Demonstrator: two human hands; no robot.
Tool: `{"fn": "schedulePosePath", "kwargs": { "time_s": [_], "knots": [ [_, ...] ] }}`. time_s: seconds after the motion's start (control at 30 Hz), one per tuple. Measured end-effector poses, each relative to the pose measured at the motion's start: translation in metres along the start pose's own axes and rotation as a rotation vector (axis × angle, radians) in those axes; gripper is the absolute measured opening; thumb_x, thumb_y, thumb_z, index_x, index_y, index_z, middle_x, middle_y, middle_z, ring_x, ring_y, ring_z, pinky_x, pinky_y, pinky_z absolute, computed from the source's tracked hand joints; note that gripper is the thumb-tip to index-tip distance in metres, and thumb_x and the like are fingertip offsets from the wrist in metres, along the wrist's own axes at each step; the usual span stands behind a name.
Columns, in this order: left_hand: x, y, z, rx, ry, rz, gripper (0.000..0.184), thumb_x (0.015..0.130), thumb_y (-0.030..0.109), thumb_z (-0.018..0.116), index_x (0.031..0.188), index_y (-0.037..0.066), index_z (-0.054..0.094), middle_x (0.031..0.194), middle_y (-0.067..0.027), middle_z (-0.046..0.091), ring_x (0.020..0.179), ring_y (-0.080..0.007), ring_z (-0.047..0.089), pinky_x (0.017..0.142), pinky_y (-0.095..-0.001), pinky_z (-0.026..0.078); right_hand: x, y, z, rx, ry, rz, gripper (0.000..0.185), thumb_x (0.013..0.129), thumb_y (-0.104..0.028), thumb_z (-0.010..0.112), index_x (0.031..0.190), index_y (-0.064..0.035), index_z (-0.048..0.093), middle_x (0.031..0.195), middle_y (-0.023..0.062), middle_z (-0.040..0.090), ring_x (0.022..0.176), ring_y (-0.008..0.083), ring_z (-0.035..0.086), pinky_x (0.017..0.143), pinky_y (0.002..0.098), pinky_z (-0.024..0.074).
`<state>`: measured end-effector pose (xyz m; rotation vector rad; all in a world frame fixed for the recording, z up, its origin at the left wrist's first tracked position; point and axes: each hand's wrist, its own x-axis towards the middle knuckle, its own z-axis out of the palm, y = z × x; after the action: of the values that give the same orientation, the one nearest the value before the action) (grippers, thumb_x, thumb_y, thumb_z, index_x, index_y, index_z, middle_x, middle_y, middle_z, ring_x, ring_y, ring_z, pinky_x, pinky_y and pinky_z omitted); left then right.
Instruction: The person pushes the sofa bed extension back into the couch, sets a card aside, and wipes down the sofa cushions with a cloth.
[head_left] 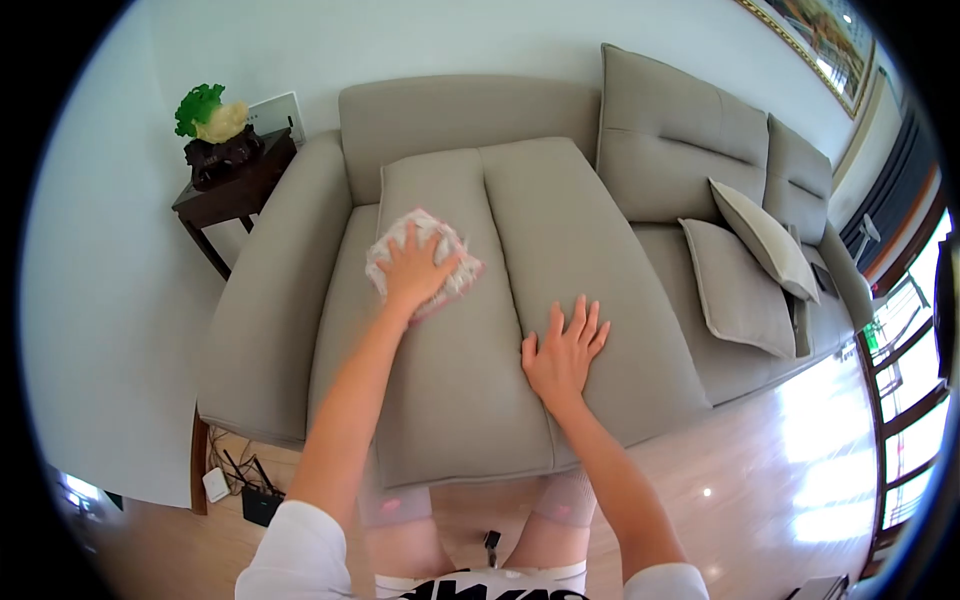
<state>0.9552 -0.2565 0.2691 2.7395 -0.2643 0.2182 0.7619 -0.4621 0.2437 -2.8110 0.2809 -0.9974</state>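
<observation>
A large grey-beige back cushion lies flat across the sofa seat, with a seam running down its middle. On its left half, my left hand presses a crumpled white and pink cloth against the surface, fingers spread over it. My right hand rests flat on the cushion's right half, fingers apart, with nothing in it.
The sofa spans the view, with an upright back cushion and two loose pillows at right. A dark side table bears a green and cream ornament. A black router and cables lie on the floor at lower left.
</observation>
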Motion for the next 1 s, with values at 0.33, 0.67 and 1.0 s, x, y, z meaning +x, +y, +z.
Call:
{"fn": "schedulePosePath", "kwargs": {
  "time_s": [0.33, 0.67, 1.0],
  "knots": [
    [-0.214, 0.058, -0.022, 0.127, 0.094, 0.451, 0.072, 0.086, 0.060, 0.062, 0.147, 0.024, 0.051, 0.163, -0.0159, 0.025, 0.148, -0.0512, 0.016, 0.108, -0.0797, 0.012, -0.002, 0.003, -0.014, -0.054, -0.094, -0.049, 0.059, 0.088, -0.033, 0.063, 0.137, -0.0011, 0.053, 0.150, 0.0288, 0.037, 0.140, 0.0503, 0.031, 0.114, 0.0659, 0.0206],
    [-0.051, 0.085, 0.010, 0.241, 0.053, 0.300, 0.068, 0.084, 0.057, 0.063, 0.142, 0.024, 0.055, 0.161, -0.0132, 0.032, 0.147, -0.0506, 0.020, 0.106, -0.0820, 0.014, 0.029, 0.087, -0.049, 0.261, -0.091, -0.343, 0.027, 0.087, -0.018, 0.067, 0.111, -0.0064, 0.070, 0.125, 0.0071, 0.068, 0.122, 0.0271, 0.058, 0.099, 0.0432, 0.0453],
    [0.040, 0.115, 0.047, 0.415, -0.024, 0.268, 0.057, 0.082, 0.036, 0.054, 0.133, 0.011, 0.062, 0.158, -0.0136, 0.037, 0.149, -0.0470, 0.018, 0.109, -0.0803, 0.007, 0.020, 0.102, -0.024, 0.404, 0.044, -0.260, 0.026, 0.085, -0.013, 0.068, 0.110, -0.0093, 0.071, 0.125, 0.0038, 0.068, 0.119, 0.0249, 0.059, 0.097, 0.0418, 0.0467]
  ]
}}
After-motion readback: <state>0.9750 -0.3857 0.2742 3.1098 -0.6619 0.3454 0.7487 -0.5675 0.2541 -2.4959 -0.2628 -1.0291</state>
